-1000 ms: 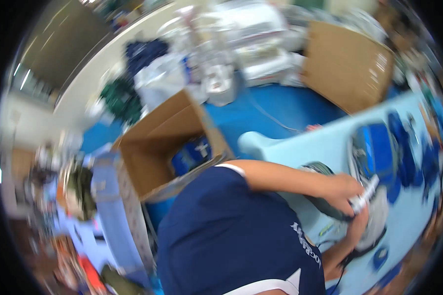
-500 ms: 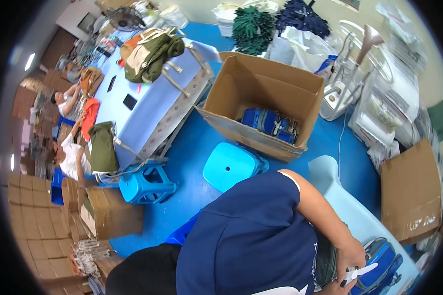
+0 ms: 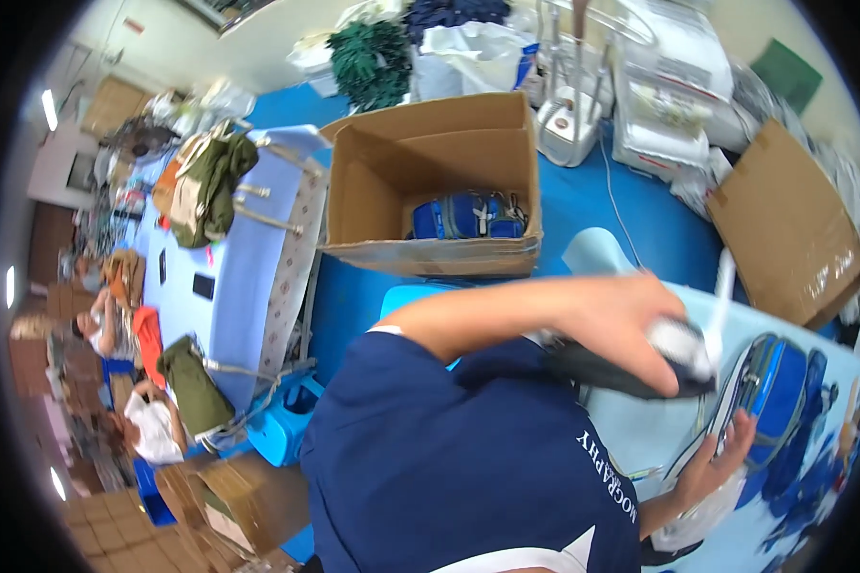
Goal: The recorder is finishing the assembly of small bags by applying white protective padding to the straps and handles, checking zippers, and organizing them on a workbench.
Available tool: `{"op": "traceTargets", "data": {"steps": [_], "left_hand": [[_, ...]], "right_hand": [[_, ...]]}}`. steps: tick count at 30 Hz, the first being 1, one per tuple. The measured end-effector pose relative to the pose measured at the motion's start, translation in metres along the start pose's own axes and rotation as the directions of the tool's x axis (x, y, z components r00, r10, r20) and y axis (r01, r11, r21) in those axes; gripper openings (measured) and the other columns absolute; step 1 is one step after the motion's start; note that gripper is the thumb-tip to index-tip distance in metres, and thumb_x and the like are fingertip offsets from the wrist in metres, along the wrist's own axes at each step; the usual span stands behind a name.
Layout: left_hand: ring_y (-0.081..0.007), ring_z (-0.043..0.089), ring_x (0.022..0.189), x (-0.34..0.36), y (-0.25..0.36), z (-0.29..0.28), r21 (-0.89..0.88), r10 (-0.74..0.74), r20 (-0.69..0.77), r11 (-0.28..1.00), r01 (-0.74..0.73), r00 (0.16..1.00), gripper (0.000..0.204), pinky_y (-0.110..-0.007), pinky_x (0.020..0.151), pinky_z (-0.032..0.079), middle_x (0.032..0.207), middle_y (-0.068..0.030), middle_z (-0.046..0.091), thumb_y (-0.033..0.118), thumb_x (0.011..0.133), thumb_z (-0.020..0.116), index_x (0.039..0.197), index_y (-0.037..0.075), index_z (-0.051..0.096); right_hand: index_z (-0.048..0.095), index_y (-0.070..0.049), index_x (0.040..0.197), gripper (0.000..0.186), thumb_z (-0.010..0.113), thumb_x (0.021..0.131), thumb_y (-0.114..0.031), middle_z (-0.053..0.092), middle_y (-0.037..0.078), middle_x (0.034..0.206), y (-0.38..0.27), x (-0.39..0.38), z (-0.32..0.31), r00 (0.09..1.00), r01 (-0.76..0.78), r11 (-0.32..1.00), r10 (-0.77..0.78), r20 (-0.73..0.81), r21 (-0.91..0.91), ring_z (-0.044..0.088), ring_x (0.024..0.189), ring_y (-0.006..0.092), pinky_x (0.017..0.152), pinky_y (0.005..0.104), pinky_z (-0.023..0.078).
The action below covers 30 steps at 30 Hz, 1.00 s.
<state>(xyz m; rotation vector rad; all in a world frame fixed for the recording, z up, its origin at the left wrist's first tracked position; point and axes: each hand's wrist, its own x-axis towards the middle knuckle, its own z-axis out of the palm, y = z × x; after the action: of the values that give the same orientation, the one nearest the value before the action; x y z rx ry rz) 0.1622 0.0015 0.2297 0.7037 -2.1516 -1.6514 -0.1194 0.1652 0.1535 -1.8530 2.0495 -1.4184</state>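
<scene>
My left hand (image 3: pixel 631 329), blurred by motion, is closed on a dark thing (image 3: pixel 607 371) over the pale blue table. A white part (image 3: pixel 678 346) and a thin white strip (image 3: pixel 723 301) show beside its fingers; smear hides their exact kind. Nearer the lower edge, my right hand (image 3: pixel 721 463) has its fingers spread beside a blue and grey bag (image 3: pixel 774 401). The fingertips meet the bag's near side, and I cannot tell whether they press on it. More blue bags (image 3: pixel 807 477) lie beyond it on the table.
A large open carton (image 3: pixel 430 258) holding blue bags stands on the blue floor. A flattened cardboard piece (image 3: pixel 788 224) leans at the right. At the left are a cloth-covered table (image 3: pixel 244 258) with green bags, a blue stool (image 3: pixel 282 425) and co-workers (image 3: pixel 153 420).
My hands have separated. The left swung up and left with the dark thing and white part, while the right opened beside the blue bag. The view has turned, and the carton shifted left.
</scene>
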Motion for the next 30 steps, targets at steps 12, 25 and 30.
{"op": "traceTargets", "data": {"steps": [12,25,30], "left_hand": [[-0.0135,0.055,0.069,-0.091,-0.119,-0.163,-0.389,-0.345,-0.635,0.916,0.1,0.691,0.033,-0.025,0.061,0.045,0.086,-0.0071,0.059,0.015,0.085,0.045,0.111,-0.004,0.053],[-0.032,0.061,0.086,0.001,-0.374,-0.202,0.492,-0.158,-0.742,0.532,0.689,0.652,0.047,-0.037,0.078,0.048,0.093,-0.0237,0.063,0.03,0.074,0.065,0.098,-0.01,0.059],[-0.0227,0.06,0.087,0.187,-0.249,-0.105,0.464,0.178,-0.526,0.88,0.105,0.832,0.025,-0.031,0.078,0.047,0.095,-0.0157,0.063,0.014,0.084,0.057,0.101,-0.005,0.059]], "right_hand": [[0.057,-0.002,0.107,0.034,0.065,0.078,-0.017,0.062,0.015,0.092,0.059,-0.117,0.058,0.656,-0.499,0.805,0.593,0.467,-0.321,0.061,0.082,0.0278,0.07,0.0359,0.048],[0.06,-0.005,0.102,0.029,0.064,0.077,-0.02,0.062,0.013,0.092,0.073,-0.121,0.049,0.695,-0.623,0.692,0.704,0.147,-0.364,0.06,0.084,0.0293,0.072,0.0384,0.048],[0.058,-0.006,0.102,0.029,0.062,0.078,-0.022,0.059,0.013,0.092,0.085,-0.11,0.044,0.663,-0.702,0.629,0.748,0.013,-0.334,0.057,0.089,0.0307,0.075,0.0413,0.047]]}}
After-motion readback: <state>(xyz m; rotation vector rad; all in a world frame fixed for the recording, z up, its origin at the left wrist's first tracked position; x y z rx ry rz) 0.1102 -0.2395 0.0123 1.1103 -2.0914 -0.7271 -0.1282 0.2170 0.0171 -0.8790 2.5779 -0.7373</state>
